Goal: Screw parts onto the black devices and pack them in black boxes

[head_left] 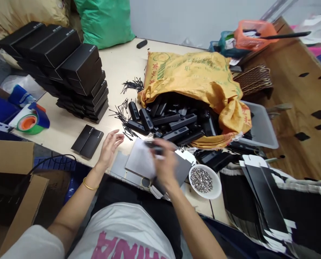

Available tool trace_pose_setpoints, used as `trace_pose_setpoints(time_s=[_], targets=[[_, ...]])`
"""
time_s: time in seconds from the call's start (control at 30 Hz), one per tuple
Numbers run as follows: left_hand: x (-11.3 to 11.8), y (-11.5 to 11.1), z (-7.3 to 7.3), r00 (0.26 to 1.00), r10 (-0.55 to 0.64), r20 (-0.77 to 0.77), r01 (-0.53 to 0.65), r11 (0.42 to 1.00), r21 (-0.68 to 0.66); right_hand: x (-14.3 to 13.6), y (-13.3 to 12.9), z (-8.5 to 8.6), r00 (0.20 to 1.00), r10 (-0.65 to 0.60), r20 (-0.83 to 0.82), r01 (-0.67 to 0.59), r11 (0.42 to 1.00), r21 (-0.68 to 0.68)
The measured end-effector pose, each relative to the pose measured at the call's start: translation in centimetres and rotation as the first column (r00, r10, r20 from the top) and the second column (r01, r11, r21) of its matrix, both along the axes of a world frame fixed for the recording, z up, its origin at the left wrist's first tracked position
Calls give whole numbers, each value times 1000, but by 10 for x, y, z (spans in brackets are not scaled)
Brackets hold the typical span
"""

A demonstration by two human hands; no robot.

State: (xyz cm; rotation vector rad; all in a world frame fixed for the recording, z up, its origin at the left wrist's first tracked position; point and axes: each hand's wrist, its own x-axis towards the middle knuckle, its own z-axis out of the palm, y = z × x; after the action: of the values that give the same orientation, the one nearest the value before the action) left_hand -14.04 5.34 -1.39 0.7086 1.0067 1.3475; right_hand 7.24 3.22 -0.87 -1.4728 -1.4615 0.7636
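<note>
My right hand, smeared by motion, grips a small black oblong device over a stack of white paper. My left hand is empty, its fingers apart and slightly curled, just left of the paper. Beside it on the table lie two flat black boxes. Similar black oblong devices spill from the mouth of a yellow woven sack. Thin black strips or pins are scattered left of the sack. Under my right wrist, a dark flat piece of card is partly hidden.
A white bowl of small metal parts stands right of my right hand. Stacked black boxes rise at the left, near a tape dispenser. Flat unfolded black cartons lie at the right, below a clear plastic bin.
</note>
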Motion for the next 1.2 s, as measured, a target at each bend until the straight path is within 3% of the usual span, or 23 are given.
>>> trace_pose_setpoints(time_s=[0.07,0.13,0.23,0.3,0.37,0.43,0.53,0.6,0.67,0.7,0.77,0.8,0.87,0.97,1.0,1.03,1.1,1.17,1.2], targets=[[9,-4,3,998,-57,-6,56,998,-20,-5,6,-5,993,-103,-60,99,993,-68],[21,-4,4,989,-148,-14,147,988,-50,-1,16,-4,949,-218,-230,174,965,-195],[34,0,7,965,-260,-14,259,964,-68,10,28,5,815,-281,-507,88,925,-370],[40,3,9,942,-333,-33,330,941,-72,12,32,10,754,-284,-592,19,911,-412],[45,5,11,893,-431,-129,427,902,-55,10,32,11,743,-278,-609,-8,906,-424],[50,5,10,792,-492,-361,524,851,-11,10,27,10,788,-246,-565,-12,910,-413],[58,5,-1,572,-418,-706,621,783,40,34,12,9,970,-99,-221,22,945,-326],[65,6,-12,457,-369,-810,661,750,31,67,-2,10,978,-39,206,83,974,-209],[75,9,-20,359,-300,-884,663,749,15,102,-16,10,820,-1,572,105,983,-149],[82,10,-22,315,-225,-922,624,781,22,117,-22,9,724,43,688,102,980,-168],[98,8,-23,239,-38,-970,505,859,90,136,-26,3,578,173,797,84,960,-269],[106,3,-22,220,31,-975,475,870,135,140,-24,-1,542,218,811,84,947,-310],[121,-10,-19,244,32,-969,573,801,171,144,-16,-8,559,256,789,88,927,-363],[139,-34,-17,253,-200,-947,819,565,100,147,1,-8,681,292,671,36,903,-429],[142,-38,-16,258,-257,-931,839,538,83,149,6,-4,708,307,636,0,901,-435],[144,-40,-14,292,-291,-911,823,562,84,150,10,1,737,307,603,-38,909,-416],[144,-37,-6,457,-325,-828,717,685,127,151,14,13,825,249,507,-104,949,-297],[139,-28,9,658,-435,-615,620,776,114,145,17,24,944,189,271,-157,978,-136],[136,-24,17,708,-549,-444,633,772,56,140,18,29,975,189,112,-181,980,-77]])
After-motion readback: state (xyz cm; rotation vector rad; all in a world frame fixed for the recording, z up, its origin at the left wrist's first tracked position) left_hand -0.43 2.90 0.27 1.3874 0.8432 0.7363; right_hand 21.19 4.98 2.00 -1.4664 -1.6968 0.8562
